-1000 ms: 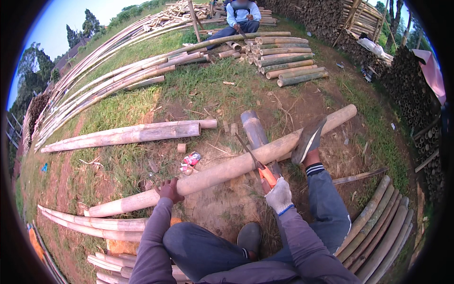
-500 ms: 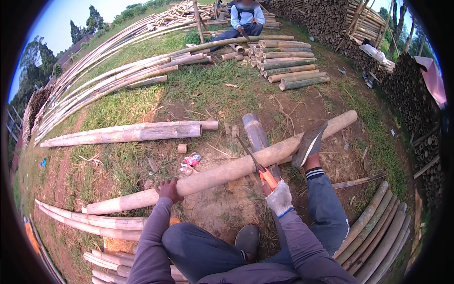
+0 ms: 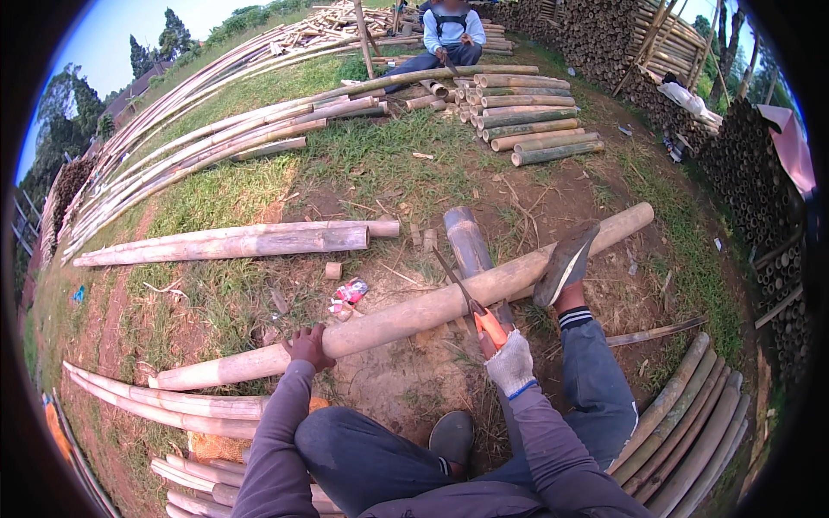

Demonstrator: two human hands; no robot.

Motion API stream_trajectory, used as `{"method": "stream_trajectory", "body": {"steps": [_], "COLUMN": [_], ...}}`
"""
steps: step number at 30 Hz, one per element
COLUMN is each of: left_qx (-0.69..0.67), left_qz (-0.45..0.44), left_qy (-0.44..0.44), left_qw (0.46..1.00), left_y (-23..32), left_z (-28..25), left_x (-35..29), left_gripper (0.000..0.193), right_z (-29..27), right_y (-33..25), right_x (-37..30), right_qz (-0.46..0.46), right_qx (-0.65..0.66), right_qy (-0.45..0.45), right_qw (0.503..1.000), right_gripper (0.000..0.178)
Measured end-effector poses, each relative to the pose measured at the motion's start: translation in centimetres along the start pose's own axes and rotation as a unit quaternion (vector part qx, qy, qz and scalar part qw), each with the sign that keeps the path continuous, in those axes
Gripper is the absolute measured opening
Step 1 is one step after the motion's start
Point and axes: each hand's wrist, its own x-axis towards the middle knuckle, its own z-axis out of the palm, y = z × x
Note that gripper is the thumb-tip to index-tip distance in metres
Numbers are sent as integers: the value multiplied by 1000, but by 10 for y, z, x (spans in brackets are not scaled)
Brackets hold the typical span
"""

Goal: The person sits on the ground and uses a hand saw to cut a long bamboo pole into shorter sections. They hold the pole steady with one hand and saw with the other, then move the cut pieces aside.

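A long, thick bamboo pole (image 3: 414,316) slants across in front of me, its right part lying over a darker bamboo piece (image 3: 467,241). My bare left hand (image 3: 309,347) grips the pole toward its left end, fingers curled over the top. In a white knit glove, my right hand (image 3: 510,363) is closed round the orange handle of a handsaw (image 3: 490,326). The saw's blade crosses the pole near that support and touches it; how deep it sits cannot be made out. My right shoe (image 3: 565,266) presses on the pole right of the saw.
Two bamboo poles (image 3: 250,242) lie beyond on the left. Cut bamboo pieces (image 3: 531,121) are stacked farther off, near a seated person (image 3: 449,39). More bamboo lies close by at lower right (image 3: 691,423) and lower left (image 3: 199,410). A red-and-white wrapper (image 3: 349,293) rests on the ground.
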Motion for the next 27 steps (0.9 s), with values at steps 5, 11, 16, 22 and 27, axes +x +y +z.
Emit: {"method": "stream_trajectory", "body": {"steps": [5, 11, 16, 22, 27], "left_qx": [-3, -7, -6, 0, 4], "left_qz": [3, 2, 3, 2, 1], "left_qy": [3, 4, 5, 5, 3], "left_qw": [1000, 1000, 1000, 1000, 1000], "left_y": [-2, -4, -3, -3, -3], "left_z": [2, 4, 4, 3, 2], "left_x": [0, 3, 2, 1, 1], "left_gripper": [104, 103, 100, 98, 99], "right_z": [-7, -4, -3, -1, -3], "right_y": [-11, -6, -6, -3, -8], "right_x": [0, -1, -1, -1, -1], "right_qz": [0, -4, -7, -12, -19], "right_qx": [26, 17, 18, 23, 45], "right_qy": [-18, -11, 1, 7, 6], "right_qw": [999, 1000, 1000, 1000, 999], "right_gripper": [46, 42, 42, 40, 37]}}
